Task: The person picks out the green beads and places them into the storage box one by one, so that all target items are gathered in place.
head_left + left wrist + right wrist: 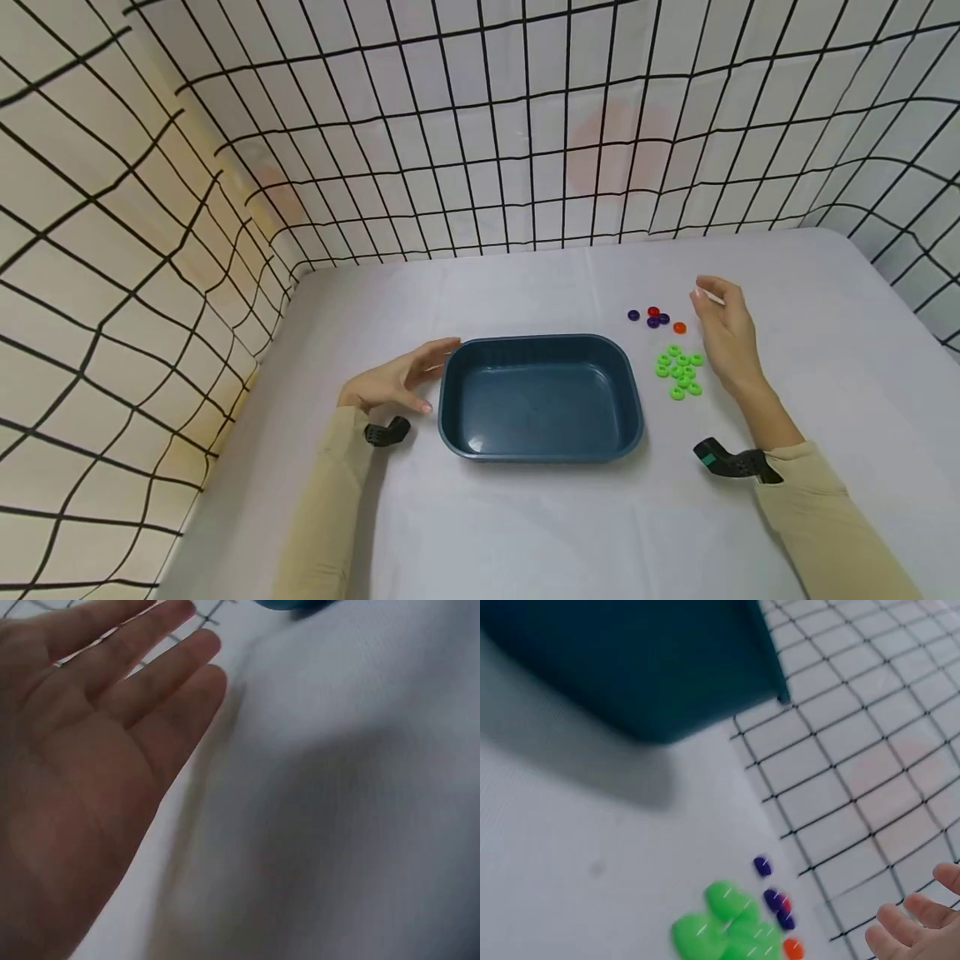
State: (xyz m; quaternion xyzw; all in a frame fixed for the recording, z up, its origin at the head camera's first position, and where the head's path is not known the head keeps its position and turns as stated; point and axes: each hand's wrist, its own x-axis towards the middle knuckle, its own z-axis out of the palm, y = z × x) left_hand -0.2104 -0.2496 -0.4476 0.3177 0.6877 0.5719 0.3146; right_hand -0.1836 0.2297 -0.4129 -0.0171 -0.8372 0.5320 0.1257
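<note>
An open dark blue plastic tray (540, 408) stands in the middle of the table. Beside its left wall is my left hand (401, 375), fingers apart and loosely bent; whether the fingertips touch the rim I cannot tell. In the left wrist view that palm (82, 772) holds nothing. My right hand (731, 342) hovers at the right, fingers slightly bent, with nothing seen in it. Next to it lies a cluster of bright green rings (683, 382). Just behind them are several small purple pieces (633, 315), a red piece (653, 311) and an orange piece (678, 327).
Black wire mesh (525, 158) backed by white sheeting walls the table's back and sides. White cloth (525, 533) covers the tabletop. Black camera mounts sit at the left wrist (387, 432) and right wrist (738, 462).
</note>
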